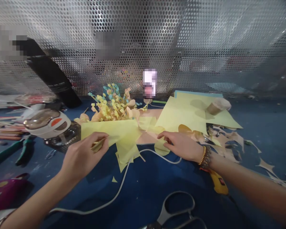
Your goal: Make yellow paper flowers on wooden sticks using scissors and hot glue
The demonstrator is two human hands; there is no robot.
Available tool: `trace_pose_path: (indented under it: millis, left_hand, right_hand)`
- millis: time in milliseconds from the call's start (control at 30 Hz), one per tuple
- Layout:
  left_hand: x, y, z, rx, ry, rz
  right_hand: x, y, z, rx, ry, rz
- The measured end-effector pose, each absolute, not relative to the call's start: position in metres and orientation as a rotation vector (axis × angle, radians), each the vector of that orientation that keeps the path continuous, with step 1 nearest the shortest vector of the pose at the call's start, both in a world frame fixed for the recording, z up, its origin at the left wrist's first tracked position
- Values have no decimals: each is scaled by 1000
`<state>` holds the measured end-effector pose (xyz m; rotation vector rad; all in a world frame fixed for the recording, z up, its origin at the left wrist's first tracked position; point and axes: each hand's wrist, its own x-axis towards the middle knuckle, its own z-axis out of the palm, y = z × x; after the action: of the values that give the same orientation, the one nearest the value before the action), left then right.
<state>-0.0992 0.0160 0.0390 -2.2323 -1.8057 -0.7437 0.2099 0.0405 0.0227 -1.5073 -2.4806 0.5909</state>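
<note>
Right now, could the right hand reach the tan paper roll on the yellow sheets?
Probably yes: only a flat yellow paper sheet lies between the right hand and the tan paper roll; nothing tall blocks it.

Bright, cool light glares off the perforated metal panel (143, 35), streaking it white toward the top right, and the reflections in it look blurred. The yellow paper (181, 114) looks fairly sharp under faint, soft shadows, one cast by the cardboard roll (215, 108). The dark blue mat (264, 127) reads dimmer. Wide-angle distortion bends the frame's edges, stretching the scissors (165, 213), and pixelated blocks (149, 83) mask patches higher up
</note>
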Motion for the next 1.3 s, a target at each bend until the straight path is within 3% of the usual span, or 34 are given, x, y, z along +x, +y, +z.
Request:
trace_pose_path:
  millis: [233, 467, 800, 1133, 1233, 1300]
  left_hand:
    - [-104, 8, 52, -1853, -1978, -979]
    - [-105, -2, 50, -1784, -1993, -1033]
    - [-90, -3, 40, -1957, -1824, -1252]
    - [-59, 17, 14, -2634, -1812, -1323]
    - [-46, 27, 15, -2578, -1864, -1376]
    - [-41, 29, 13, -2637, -1651, -1357]
  right_hand:
    - [189, 41, 27, -1418, -2510, 425]
    - [139, 46, 22, -1290, -2501, 515]
    - [119, 51, 10, -1227, -2368, 687]
    - [175, 89, 37, -1323, -2099, 760]
    - [185, 98, 47, -1377, -1969, 923]
    - [184, 94, 48, -1397, -1890, 1100]
